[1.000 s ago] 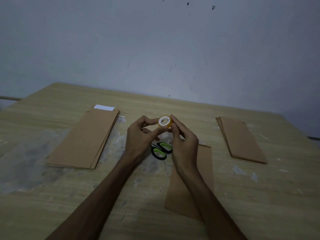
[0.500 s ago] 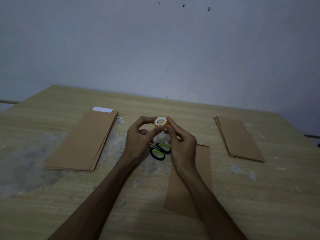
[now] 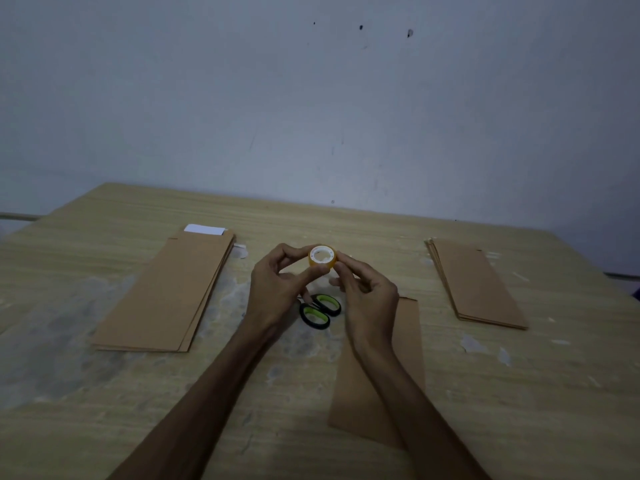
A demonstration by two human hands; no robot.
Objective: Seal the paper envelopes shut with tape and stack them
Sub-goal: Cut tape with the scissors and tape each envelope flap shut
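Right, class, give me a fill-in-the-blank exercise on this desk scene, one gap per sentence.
1. Both hands hold a roll of ____ above the table.
2. The scissors have black and ____ handles.
3. A single envelope lies under the ____ forearm.
4. A white slip sticks out of the ____ stack.

Missing words: tape; green; right; left

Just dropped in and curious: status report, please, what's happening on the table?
Left hand and right hand pinch tape roll above table. Single envelope under right arm, untaped. Scissors lie beneath hands.
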